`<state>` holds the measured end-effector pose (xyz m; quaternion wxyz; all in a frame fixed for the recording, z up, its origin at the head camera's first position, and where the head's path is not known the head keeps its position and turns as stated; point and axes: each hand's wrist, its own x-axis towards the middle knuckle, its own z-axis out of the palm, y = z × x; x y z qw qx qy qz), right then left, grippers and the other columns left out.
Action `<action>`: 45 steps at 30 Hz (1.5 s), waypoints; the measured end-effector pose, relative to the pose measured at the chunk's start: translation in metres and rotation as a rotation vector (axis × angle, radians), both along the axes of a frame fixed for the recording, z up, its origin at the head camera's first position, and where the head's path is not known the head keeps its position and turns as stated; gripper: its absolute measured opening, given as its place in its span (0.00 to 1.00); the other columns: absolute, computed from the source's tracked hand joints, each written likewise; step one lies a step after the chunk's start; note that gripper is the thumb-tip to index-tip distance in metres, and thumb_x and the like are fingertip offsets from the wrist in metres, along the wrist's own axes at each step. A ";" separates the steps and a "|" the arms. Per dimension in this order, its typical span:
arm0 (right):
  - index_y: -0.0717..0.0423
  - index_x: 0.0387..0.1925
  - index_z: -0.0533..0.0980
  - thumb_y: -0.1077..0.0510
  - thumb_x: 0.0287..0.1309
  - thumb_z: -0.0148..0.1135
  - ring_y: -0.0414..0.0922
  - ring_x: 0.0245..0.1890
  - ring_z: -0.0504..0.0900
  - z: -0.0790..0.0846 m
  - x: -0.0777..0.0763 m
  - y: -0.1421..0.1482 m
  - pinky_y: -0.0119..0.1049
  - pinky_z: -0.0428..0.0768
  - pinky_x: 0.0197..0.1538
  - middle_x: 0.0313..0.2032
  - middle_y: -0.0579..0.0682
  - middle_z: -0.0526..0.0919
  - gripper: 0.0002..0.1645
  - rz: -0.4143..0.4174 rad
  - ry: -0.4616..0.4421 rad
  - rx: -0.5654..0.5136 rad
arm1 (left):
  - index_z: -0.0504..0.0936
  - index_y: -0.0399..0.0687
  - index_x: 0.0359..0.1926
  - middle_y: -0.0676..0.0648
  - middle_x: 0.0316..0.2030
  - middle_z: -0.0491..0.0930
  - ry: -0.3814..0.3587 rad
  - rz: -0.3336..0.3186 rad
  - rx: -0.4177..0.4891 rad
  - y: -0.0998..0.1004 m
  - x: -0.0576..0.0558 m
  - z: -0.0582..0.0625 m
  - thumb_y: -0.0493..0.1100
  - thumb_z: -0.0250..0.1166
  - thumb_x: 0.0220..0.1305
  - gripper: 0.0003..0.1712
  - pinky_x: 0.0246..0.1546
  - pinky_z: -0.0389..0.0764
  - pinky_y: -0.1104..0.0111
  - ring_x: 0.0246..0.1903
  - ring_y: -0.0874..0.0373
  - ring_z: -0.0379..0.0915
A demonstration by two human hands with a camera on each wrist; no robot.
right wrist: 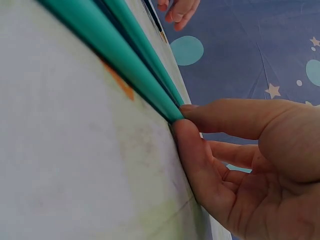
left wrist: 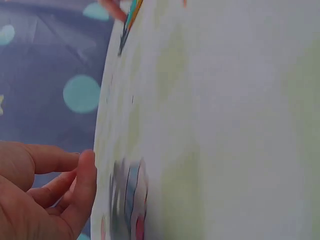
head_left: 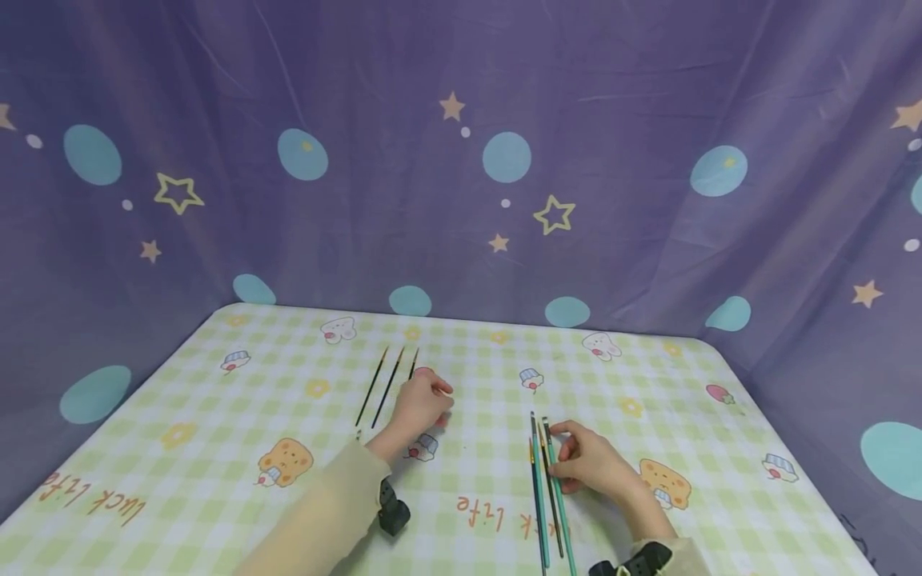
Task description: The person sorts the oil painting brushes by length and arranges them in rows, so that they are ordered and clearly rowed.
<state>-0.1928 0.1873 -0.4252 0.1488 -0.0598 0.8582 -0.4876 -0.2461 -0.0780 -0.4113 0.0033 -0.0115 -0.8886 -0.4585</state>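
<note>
My right hand (head_left: 594, 460) is at the right of a loose bundle of paintbrushes. Its thumb and forefinger pinch a teal paintbrush (right wrist: 120, 60) near its bristle end. Alongside lie another teal paintbrush (head_left: 542, 520) and dark-handled ones (head_left: 555, 512), roughly parallel. My left hand (head_left: 421, 400) hovers over the table with loosely curled fingers and nothing between them. Just left of it lie thin black paintbrushes (head_left: 387, 388) side by side, tips pointing away; the hand partly hides the rightmost one (head_left: 413, 364).
A table with a green-checked cloth (head_left: 475, 456) printed with cartoon pictures bears everything. Behind it hangs a purple curtain (head_left: 389, 240) with stars and blue dots. Black wrist straps (head_left: 392, 508) sit over the pale sleeves (head_left: 317, 512).
</note>
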 end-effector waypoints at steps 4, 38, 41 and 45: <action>0.64 0.55 0.65 0.67 0.44 0.66 0.43 0.19 0.76 0.000 0.000 0.000 0.37 0.80 0.24 0.27 0.53 0.72 0.33 0.004 -0.001 -0.005 | 0.78 0.33 0.37 0.43 0.22 0.79 -0.034 -0.064 0.125 0.014 0.013 -0.002 0.31 0.58 0.53 0.09 0.17 0.77 0.70 0.13 0.57 0.75; 0.64 0.56 0.65 0.68 0.44 0.64 0.43 0.20 0.76 0.003 0.001 -0.002 0.37 0.80 0.24 0.27 0.53 0.72 0.34 -0.004 -0.004 0.023 | 0.76 0.39 0.30 0.48 0.20 0.73 -0.219 -0.145 0.285 0.094 0.062 -0.014 0.29 0.64 0.46 0.08 0.15 0.77 0.71 0.11 0.60 0.72; 0.64 0.56 0.65 0.68 0.44 0.64 0.43 0.20 0.76 0.003 0.001 -0.002 0.37 0.80 0.24 0.27 0.53 0.72 0.33 -0.008 -0.002 0.020 | 0.75 0.40 0.29 0.49 0.18 0.73 -0.193 -0.126 0.220 0.097 0.062 -0.014 0.30 0.65 0.45 0.09 0.14 0.76 0.72 0.11 0.60 0.72; 0.64 0.56 0.65 0.68 0.45 0.64 0.43 0.20 0.76 0.003 0.001 -0.002 0.37 0.80 0.25 0.27 0.53 0.72 0.34 -0.002 -0.003 0.014 | 0.74 0.40 0.28 0.50 0.15 0.73 -0.151 -0.122 0.130 0.099 0.063 -0.013 0.31 0.67 0.43 0.10 0.12 0.73 0.74 0.09 0.61 0.72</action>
